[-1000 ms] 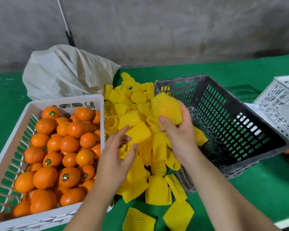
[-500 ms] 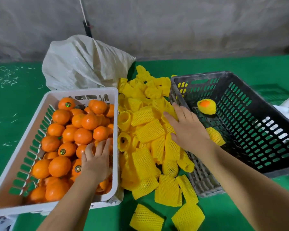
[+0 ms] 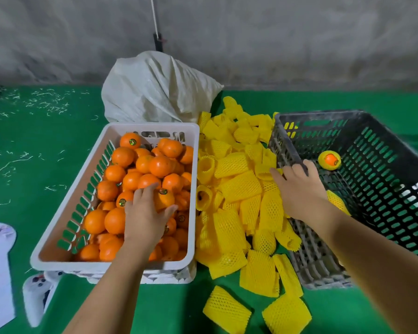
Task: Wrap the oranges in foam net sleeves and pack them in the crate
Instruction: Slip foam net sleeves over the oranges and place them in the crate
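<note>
Crates [image 3: 362, 131] number two; one wrapped orange [image 3: 329, 160] packed.

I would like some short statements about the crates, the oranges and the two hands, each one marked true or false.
1. The dark slotted plastic crate holds one orange wrapped in a yellow foam net sleeve. True.
2. The left hand rests on the bare oranges in the white plastic basket. True.
3. The right hand is holding a wrapped orange in the air. False: it is over the pile of loose yellow foam net sleeves, at the dark crate's near wall, with no orange in it.
4. The white basket is nearly empty. False: it is heaped with oranges.
5. A pale woven sack stands behind the white basket. True.
</note>
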The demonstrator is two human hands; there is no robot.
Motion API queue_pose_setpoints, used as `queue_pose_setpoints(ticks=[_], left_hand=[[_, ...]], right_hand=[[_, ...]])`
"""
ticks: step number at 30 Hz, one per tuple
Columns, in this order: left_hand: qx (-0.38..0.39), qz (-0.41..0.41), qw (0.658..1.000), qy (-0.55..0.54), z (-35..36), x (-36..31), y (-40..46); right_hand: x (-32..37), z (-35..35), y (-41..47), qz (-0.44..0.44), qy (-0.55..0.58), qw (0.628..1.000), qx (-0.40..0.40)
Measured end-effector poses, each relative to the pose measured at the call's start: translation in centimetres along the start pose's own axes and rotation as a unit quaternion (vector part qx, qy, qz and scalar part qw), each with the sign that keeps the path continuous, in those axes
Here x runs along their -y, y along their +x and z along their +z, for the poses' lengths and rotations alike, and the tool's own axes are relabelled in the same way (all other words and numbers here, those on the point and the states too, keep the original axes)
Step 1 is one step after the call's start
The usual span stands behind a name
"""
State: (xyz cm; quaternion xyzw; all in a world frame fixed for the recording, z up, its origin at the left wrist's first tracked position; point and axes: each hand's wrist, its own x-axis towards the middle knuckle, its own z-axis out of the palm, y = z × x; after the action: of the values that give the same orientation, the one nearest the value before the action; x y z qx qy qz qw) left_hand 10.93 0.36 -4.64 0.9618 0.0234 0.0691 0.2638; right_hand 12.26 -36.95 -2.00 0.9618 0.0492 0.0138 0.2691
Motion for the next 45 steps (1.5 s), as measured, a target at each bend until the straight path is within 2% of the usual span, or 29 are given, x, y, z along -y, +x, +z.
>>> queue_pose_setpoints(ticks=[2,4,6,7,8,9,11,12,14,17,19,22,23,25,29,32,36,38,41,45], left_hand=[[-0.020,0.028,0.990,-0.139,-0.7,-0.8,-1.3],[-0.013,0.066,0.962,-0.264,-1.2,-2.5,-2.9],[0.014,0.073,0.929,-0.362,-1.2,-4.3,-4.3],[0.036,0.062,0.912,-0.404,-0.9,-5.1,-4.9],[0.063,0.044,0.891,-0.448,-0.6,-5.9,-5.3],[0.088,0.025,0.867,-0.489,-0.3,-6.5,-5.7],[0.127,-0.008,0.826,-0.550,0.4,-7.5,-6.1],[0.147,-0.022,0.802,-0.578,0.6,-7.8,-6.2],[0.191,-0.041,0.757,-0.623,1.3,-8.2,-6.4],[0.244,-0.059,0.706,-0.662,2.2,-8.0,-7.0],[0.267,-0.053,0.698,-0.662,2.3,-7.5,-7.1],[0.310,-0.019,0.712,-0.630,2.5,-6.9,-7.0],[0.317,-0.019,0.716,-0.622,2.5,-6.9,-7.0],[0.307,-0.029,0.725,-0.616,2.6,-7.1,-7.0],[0.232,-0.055,0.725,-0.646,2.7,-7.8,-6.7],[0.187,-0.084,0.703,-0.681,3.0,-7.9,-6.3],[0.200,-0.062,0.700,-0.682,2.7,-7.9,-6.4],[0.207,-0.057,0.688,-0.693,2.7,-7.5,-6.4],[0.243,-0.048,0.670,-0.700,3.0,-6.6,-6.2],[0.249,-0.030,0.698,-0.671,3.4,-6.6,-6.2]], right_hand=[[0.1,-0.1,-0.1,-0.029,-0.048,0.998,0.040],[0.2,-0.8,0.3,-0.018,-0.027,0.998,0.055],[0.5,-2.0,0.3,0.025,0.044,0.999,0.019],[0.8,-2.3,0.1,0.064,0.103,0.992,-0.031],[1.1,-2.5,-0.2,0.104,0.189,0.971,-0.104],[1.7,-3.0,-0.8,0.135,0.299,0.929,-0.174],[3.6,-4.8,-2.1,0.139,0.515,0.811,-0.240],[4.9,-5.9,-2.5,0.129,0.580,0.767,-0.241],[7.7,-8.1,-3.3,0.120,0.652,0.715,-0.219],[10.2,-9.6,-4.1,0.131,0.702,0.679,-0.172],[10.3,-9.6,-4.3,0.146,0.702,0.681,-0.145],[9.7,-9.4,-4.6,0.141,0.674,0.720,-0.087],[9.5,-9.5,-4.8,0.135,0.677,0.720,-0.070],[9.1,-10.0,-5.0,0.122,0.704,0.698,-0.054],[7.7,-10.8,-5.8,0.112,0.733,0.669,-0.061],[7.9,-11.8,-6.7,0.080,0.726,0.680,-0.064],[10.0,-12.6,-8.0,0.019,0.694,0.711,-0.114],[10.8,-12.1,-8.2,0.012,0.695,0.704,-0.143],[11.3,-11.2,-8.0,0.019,0.692,0.708,-0.139],[10.6,-10.8,-7.7,0.052,0.666,0.728,-0.154]])
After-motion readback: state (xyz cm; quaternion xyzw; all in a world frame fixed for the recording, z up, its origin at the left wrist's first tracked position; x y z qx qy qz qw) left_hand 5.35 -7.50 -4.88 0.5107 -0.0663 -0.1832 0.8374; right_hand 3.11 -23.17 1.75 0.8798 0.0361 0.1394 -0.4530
